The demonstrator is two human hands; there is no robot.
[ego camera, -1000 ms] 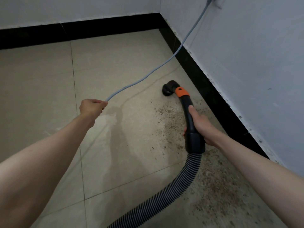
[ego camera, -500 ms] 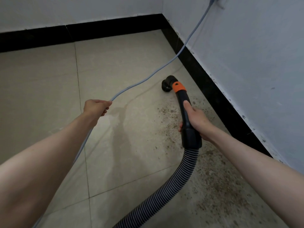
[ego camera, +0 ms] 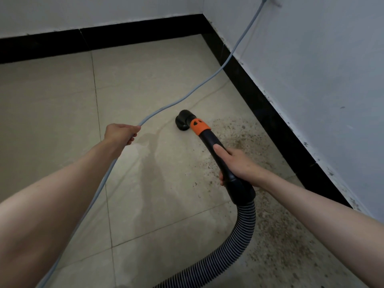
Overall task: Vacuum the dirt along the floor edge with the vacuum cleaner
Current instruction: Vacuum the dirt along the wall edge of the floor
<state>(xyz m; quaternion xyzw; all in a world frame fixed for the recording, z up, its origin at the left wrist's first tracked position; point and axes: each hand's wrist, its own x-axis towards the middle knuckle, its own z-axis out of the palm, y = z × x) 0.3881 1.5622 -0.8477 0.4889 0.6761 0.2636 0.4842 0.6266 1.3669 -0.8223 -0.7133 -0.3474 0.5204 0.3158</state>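
Both hands grip: right hand (ego camera: 239,163) fingers curl round black orange-collared vacuum wand (ego camera: 216,150), left hand (ego camera: 120,134) pinches cord (ego camera: 187,96)

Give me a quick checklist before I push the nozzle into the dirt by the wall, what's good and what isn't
1. Grip on the wand: ok. The right hand is wrapped around the black vacuum handle, thumb along the top.
2. Cord out of the way: ok. The left hand holds the grey power cord lifted off the floor, left of the nozzle.
3. Nozzle on the dirt: not ok. The nozzle sits on clean tile, left of the dirt.
4. Dirt cleared along the edge: not ok. Specks lie along the black baseboard.
5. Hose free: ok in view. The ribbed hose curves without a kink.
6. Suction on: cannot tell.
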